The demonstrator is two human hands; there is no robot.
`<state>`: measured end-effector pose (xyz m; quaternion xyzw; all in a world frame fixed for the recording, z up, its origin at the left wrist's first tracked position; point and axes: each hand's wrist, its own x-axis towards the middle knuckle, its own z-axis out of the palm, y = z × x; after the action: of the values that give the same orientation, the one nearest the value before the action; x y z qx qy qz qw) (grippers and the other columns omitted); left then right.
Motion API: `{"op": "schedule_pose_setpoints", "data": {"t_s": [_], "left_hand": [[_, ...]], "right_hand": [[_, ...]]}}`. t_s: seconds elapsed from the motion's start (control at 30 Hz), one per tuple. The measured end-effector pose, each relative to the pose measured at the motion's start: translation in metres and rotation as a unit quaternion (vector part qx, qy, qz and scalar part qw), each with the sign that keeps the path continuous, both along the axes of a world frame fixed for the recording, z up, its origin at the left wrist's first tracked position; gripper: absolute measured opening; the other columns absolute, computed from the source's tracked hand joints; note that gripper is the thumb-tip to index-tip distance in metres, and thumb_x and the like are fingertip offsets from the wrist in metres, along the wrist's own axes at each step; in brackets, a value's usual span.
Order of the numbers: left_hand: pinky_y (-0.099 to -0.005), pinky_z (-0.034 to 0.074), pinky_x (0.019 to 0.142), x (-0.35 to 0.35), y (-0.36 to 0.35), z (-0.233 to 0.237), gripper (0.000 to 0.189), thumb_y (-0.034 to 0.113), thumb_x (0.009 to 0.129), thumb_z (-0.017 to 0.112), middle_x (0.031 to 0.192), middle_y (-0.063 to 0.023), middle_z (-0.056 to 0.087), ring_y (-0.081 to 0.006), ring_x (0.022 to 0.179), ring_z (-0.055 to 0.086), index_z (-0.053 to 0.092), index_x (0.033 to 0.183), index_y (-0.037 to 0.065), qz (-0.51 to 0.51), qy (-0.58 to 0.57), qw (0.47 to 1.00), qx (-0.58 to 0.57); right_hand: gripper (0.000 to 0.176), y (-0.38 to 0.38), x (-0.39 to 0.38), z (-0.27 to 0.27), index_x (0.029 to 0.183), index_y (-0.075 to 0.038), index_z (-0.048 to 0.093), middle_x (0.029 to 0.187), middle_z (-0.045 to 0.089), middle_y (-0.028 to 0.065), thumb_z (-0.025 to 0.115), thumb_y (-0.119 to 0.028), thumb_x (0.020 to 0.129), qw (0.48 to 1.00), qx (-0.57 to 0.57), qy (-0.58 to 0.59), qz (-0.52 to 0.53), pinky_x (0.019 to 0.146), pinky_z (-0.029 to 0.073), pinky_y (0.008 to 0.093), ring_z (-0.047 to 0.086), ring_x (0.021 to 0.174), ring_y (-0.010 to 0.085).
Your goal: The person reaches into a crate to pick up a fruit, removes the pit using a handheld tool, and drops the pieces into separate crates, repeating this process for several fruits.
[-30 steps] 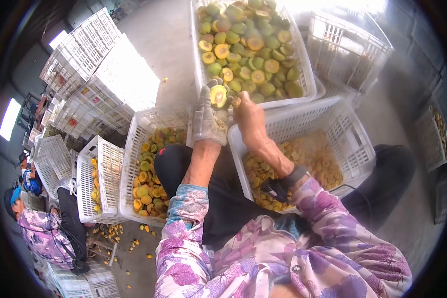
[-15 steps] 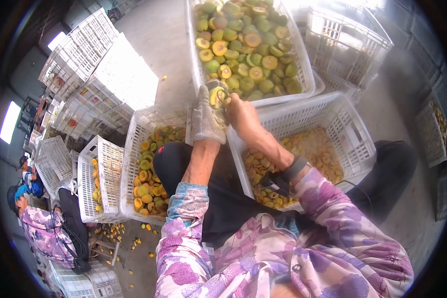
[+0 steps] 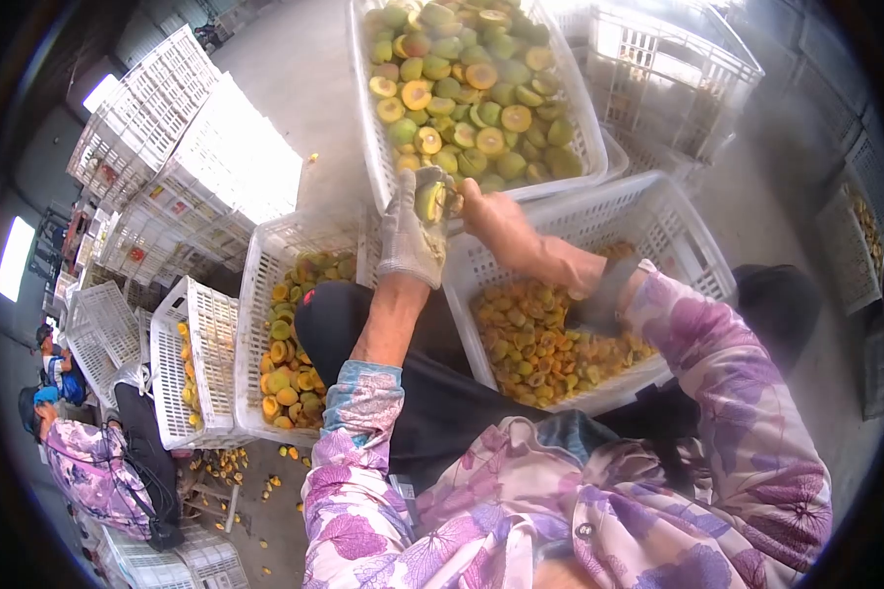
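Note:
My left hand [image 3: 414,231], in a pale, stained work glove, is closed around a green-and-yellow peach-like fruit half [image 3: 430,201]. Close on the right of that fruit is my bare right hand [image 3: 501,226], its fingers curled tight; I cannot tell what they grip. Just beyond both hands stands a white crate [image 3: 368,137] heaped with green-skinned fruit, many cut in half with yellow flesh showing. Below my right forearm, another white crate [image 3: 702,231] holds many smaller yellow-orange pieces. A dark band circles my right wrist.
Left of my knee, a white crate [image 3: 248,324] holds fruit halves, with a smaller crate [image 3: 167,378] beside it. Stacked crates [image 3: 216,157] rise at back left, others [image 3: 658,79] at back right. A person [image 3: 93,461] sits at far left; fruit bits lie on the floor.
My right hand has shifted slightly right, away from the fruit, and its forearm has swung outward to lie flatter. The left hand keeps its hold. The whole view has shifted slightly.

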<state>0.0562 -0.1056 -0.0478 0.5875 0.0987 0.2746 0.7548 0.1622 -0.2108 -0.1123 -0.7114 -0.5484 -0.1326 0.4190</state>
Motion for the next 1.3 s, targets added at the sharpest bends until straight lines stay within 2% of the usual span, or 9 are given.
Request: {"op": "schedule_pose_setpoints", "data": {"t_s": [0.4,0.53,0.63,0.77,0.87,0.93,1.07,1.23,1.3], "left_hand": [[-0.0311,0.050,0.065,0.001,0.005,0.006,0.036,0.039,0.097,0.049,0.079,-0.0063,0.058,-0.0187,0.073,0.058,0.054,0.081,0.007,0.097,-0.001,0.962,-0.257],[-0.0311,0.050,0.066,-0.003,0.009,0.004,0.037,0.038,0.097,0.047,0.080,-0.0071,0.060,-0.0191,0.074,0.059,0.053,0.079,0.007,0.050,0.006,0.976,-0.213],[-0.0314,0.050,0.068,-0.005,-0.007,0.012,0.038,0.040,0.098,0.045,0.083,-0.0083,0.062,-0.0193,0.076,0.060,0.054,0.083,0.007,0.058,0.010,0.979,-0.196],[-0.0314,0.051,0.069,-0.005,-0.012,0.012,0.040,0.043,0.098,0.043,0.084,-0.0093,0.062,-0.0197,0.077,0.061,0.056,0.087,0.006,0.064,0.000,0.966,-0.252],[-0.0318,0.052,0.070,-0.010,-0.009,0.013,0.041,0.043,0.099,0.042,0.084,-0.0095,0.062,-0.0206,0.078,0.061,0.057,0.087,0.006,0.045,0.021,0.962,-0.267],[-0.0321,0.052,0.071,-0.009,-0.010,0.012,0.041,0.042,0.099,0.043,0.084,-0.0096,0.062,-0.0211,0.078,0.061,0.057,0.086,0.006,0.010,0.022,0.960,-0.280],[-0.0331,0.053,0.068,-0.004,-0.010,0.014,0.039,0.040,0.098,0.045,0.079,-0.0096,0.061,-0.0225,0.075,0.061,0.056,0.082,0.006,0.037,0.016,0.941,-0.336],[-0.0332,0.053,0.064,-0.008,-0.009,0.014,0.039,0.038,0.098,0.047,0.073,-0.0092,0.059,-0.0235,0.068,0.060,0.054,0.076,0.006,0.061,0.045,0.950,-0.303],[-0.0336,0.052,0.062,-0.008,-0.010,0.013,0.041,0.038,0.098,0.047,0.070,-0.0091,0.058,-0.0232,0.065,0.060,0.053,0.071,0.007,0.041,0.025,0.967,-0.249]], "right_hand": [[0.011,0.008,-0.057,0.062,0.080,0.006,0.052,0.056,0.048,0.0106,0.054,-0.005,0.083,0.950,-0.032,0.306,0.050,0.044,0.041,0.0353,0.047,0.049,0.0162],[0.012,-0.013,-0.066,0.124,0.084,0.006,0.053,0.056,0.052,0.0120,0.054,-0.005,0.083,0.799,-0.297,0.520,0.058,0.042,0.042,0.0361,0.050,0.047,0.0198],[0.012,-0.006,-0.049,0.048,0.089,0.005,0.054,0.065,0.061,0.0185,0.057,-0.002,0.079,0.989,0.066,0.084,0.101,0.044,0.044,0.0406,0.059,0.051,0.0308],[0.023,-0.002,-0.057,0.061,0.095,0.007,0.050,0.065,0.060,0.0198,0.061,0.001,0.075,1.000,0.018,0.013,-0.005,0.048,0.046,0.0409,0.058,0.054,0.0375],[0.038,-0.009,-0.057,0.096,0.101,0.009,0.044,0.072,0.062,0.0213,0.065,0.002,0.071,0.838,-0.276,0.470,0.016,0.057,0.048,0.0422,0.058,0.068,0.0417],[0.037,-0.016,-0.042,0.055,0.102,0.010,0.044,0.074,0.062,0.0199,0.065,0.001,0.072,0.990,-0.052,0.017,0.131,0.058,0.048,0.0421,0.060,0.068,0.0402],[0.036,-0.024,-0.040,0.037,0.100,0.012,0.044,0.070,0.062,0.0186,0.064,-0.001,0.074,0.995,-0.019,-0.053,0.083,0.054,0.048,0.0392,0.059,0.063,0.0397],[0.016,-0.013,-0.067,0.098,0.085,0.006,0.055,0.073,0.063,0.0123,0.061,-0.005,0.076,0.837,-0.304,0.454,0.033,0.052,0.046,0.0395,0.062,0.063,0.0287],[0.010,-0.018,-0.074,0.102,0.079,0.004,0.055,0.070,0.059,0.0086,0.059,-0.006,0.079,0.872,-0.265,0.412,0.026,0.047,0.043,0.0357,0.058,0.057,0.0227]]}}
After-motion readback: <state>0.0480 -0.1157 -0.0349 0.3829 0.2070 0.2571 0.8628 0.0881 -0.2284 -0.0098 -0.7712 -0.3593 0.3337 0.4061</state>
